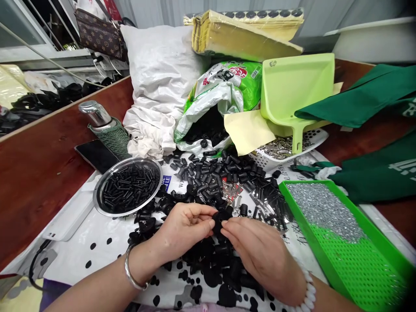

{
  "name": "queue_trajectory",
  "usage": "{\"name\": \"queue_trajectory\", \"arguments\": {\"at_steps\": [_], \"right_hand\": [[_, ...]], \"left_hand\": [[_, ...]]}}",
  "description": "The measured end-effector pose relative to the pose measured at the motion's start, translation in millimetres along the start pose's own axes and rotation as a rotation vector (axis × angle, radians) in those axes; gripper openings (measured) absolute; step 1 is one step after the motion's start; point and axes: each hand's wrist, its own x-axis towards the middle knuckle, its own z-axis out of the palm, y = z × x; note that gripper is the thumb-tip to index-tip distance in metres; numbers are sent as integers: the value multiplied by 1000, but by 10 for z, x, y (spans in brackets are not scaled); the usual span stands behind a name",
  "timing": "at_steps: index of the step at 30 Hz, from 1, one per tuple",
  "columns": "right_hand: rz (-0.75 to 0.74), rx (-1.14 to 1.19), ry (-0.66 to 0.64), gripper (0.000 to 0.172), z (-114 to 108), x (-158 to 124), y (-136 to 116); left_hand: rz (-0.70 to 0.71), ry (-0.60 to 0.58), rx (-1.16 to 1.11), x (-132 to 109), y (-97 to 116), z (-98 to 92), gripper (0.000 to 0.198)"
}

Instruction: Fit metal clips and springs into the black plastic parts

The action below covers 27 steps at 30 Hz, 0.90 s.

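Note:
Between my two hands is a small round black plastic part (221,220), partly covered by the fingers. My left hand (185,223), with a silver bangle at the wrist, pinches its left side between thumb and fingers. From the right, the fingertips of my right hand (260,247) close on the same part; a white bead bracelet circles that wrist. Below and around the hands lies a heap of black plastic parts (224,271). Farther back, small black cylinders (208,175) are spread out, with flat metal pieces (232,190) among them.
At left, a steel dish (96,200) holds black screw-like pieces, near a phone (97,155) and a bottle (108,132). A green tray (344,260) of small silvery parts stands at right. Behind are an open sack (208,104), a yellow-green dustpan (297,86) and a white basket (276,162).

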Motion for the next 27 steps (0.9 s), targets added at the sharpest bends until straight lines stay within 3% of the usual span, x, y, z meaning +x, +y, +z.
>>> {"name": "queue_trajectory", "arguments": {"at_steps": [6, 16, 27], "right_hand": [[138, 79, -59, 14, 40, -7, 58], [77, -19, -59, 20, 53, -17, 46], [116, 96, -82, 18, 118, -15, 63]], "left_hand": [[54, 36, -5, 20, -68, 9, 26], [113, 34, 19, 18, -206, 61, 24], [166, 39, 65, -22, -236, 102, 20]]}}
